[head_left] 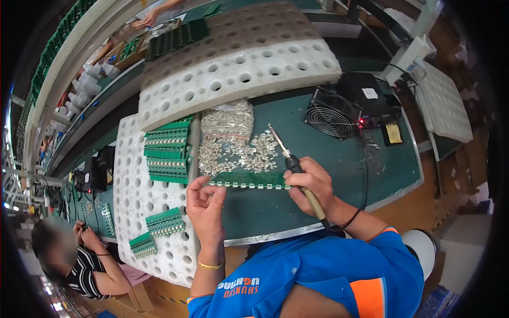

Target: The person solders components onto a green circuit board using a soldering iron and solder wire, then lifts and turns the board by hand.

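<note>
A green circuit board strip [249,180] with a row of small metal parts along its near edge spans the space between my hands. My left hand [205,204] pinches the strip's left end between thumb and fingers. In my right hand [314,185] is a soldering iron [290,159], its tip pointing up and away from the strip; the same hand is at the strip's right end. Just beyond the strip lies a pile of small metal parts [238,153], with a clear bag [228,121] of similar parts behind it.
Perforated white foam boards stand at the back [245,78] and left [130,175]; stacked green boards [167,151] lie on the left one. A fan [330,122] and black soldering station [366,95] are at right. Another person [79,254] works at far left.
</note>
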A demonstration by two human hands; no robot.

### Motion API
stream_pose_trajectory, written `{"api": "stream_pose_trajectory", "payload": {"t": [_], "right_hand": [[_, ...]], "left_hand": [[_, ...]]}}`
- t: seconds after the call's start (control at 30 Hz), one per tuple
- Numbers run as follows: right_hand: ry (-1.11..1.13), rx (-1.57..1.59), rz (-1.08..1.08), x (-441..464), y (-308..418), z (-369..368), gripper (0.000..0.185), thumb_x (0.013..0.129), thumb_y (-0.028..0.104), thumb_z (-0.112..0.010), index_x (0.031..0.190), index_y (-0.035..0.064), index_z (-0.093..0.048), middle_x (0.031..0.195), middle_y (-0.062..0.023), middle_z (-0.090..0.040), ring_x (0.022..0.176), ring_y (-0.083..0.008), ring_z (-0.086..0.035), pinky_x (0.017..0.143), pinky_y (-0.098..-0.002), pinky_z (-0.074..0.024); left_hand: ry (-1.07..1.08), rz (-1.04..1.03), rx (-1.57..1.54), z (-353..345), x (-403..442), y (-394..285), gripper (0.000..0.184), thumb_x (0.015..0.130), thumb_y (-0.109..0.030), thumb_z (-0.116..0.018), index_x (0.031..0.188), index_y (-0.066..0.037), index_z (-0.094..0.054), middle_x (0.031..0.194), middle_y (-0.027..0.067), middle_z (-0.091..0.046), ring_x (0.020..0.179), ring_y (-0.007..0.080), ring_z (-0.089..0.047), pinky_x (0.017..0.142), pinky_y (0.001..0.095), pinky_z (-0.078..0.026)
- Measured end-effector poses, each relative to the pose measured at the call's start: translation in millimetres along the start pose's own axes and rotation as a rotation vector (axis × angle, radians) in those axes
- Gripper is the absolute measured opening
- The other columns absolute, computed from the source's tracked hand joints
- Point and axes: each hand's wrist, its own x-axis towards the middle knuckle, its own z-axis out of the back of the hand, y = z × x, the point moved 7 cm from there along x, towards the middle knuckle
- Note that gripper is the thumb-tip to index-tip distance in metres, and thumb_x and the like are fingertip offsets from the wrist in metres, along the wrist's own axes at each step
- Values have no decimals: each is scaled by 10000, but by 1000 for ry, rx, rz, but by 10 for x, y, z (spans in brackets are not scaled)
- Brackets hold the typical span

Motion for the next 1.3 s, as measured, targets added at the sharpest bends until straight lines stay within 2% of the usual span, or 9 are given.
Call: {"api": "stream_pose_trajectory", "payload": {"t": [0.07, 0.23, 0.33, 0.4, 0.63, 0.83, 0.9, 1.3], "right_hand": [[-1, -6, -8, -14, -13, 3, 328, 703, -99, -693, 971, 68, -606, 740, -88, -492, 633, -253, -508, 554, -359, -422], [13, -21, -2, -75, -41, 28, 371, 673, -73, -719, 995, 80, -615, 782, -90, -510, 677, -266, -539, 561, -354, -442], [16, -117, 109, -40, 43, 31, 393, 642, -45, -721, 994, 105, -631, 813, -93, -532, 726, -281, -577, 566, -357, -478], [30, -165, 134, -110, 41, 20, 396, 623, -23, -722, 983, 116, -638, 820, -93, -542, 744, -289, -591, 570, -359, -493], [18, -241, 196, -114, 48, 46, 417, 561, 55, -724, 968, 126, -665, 842, -92, -557, 766, -301, -612, 576, -360, -514], [57, -294, 246, -130, 100, 52, 372, 603, 64, -714, 966, 125, -663, 866, -90, -574, 776, -297, -623, 588, -350, -523], [70, -297, 273, -115, 133, 40, 361, 613, 67, -712, 965, 128, -662, 871, -85, -578, 782, -292, -625, 594, -344, -528], [77, -370, 275, -155, 195, 40, 358, 624, 50, -748, 937, 199, -658, 926, -68, -607, 811, -277, -628, 618, -340, -540]], "left_hand": [[-14, -17, 19, 10, 8, 19, 397, 878, -29, -705, 1233, -38, -529, 827, -53, -616, 586, -22, -429, 474, 141, -260], [5, -14, 22, 5, 10, 34, 392, 884, -32, -703, 1239, -38, -536, 846, -48, -629, 564, -33, -407, 459, 131, -244], [3, 52, 5, -5, 6, 16, 395, 897, -56, -694, 1258, -38, -535, 876, -30, -648, 532, -35, -382, 434, 131, -237], [29, 178, -86, -52, 6, 31, 396, 911, -80, -682, 1276, -39, -536, 911, -5, -664, 507, -34, -360, 412, 130, -234], [65, 188, -113, -64, 39, 53, 377, 926, -82, -662, 1281, -36, -544, 933, 10, -665, 499, -34, -345, 404, 130, -239], [52, 207, -120, -86, 45, 24, 377, 931, -99, -654, 1287, -32, -548, 939, -1, -658, 511, -37, -360, 408, 131, -250], [126, 274, -265, -137, 32, 52, 385, 918, -99, -684, 1274, -37, -551, 931, -6, -695, 559, -46, -421, 436, 128, -262], [103, 290, -296, -199, -10, 21, 451, 906, -99, -693, 1312, -46, -503, 948, 12, -684, 538, -30, -403, 437, 133, -262]]}}
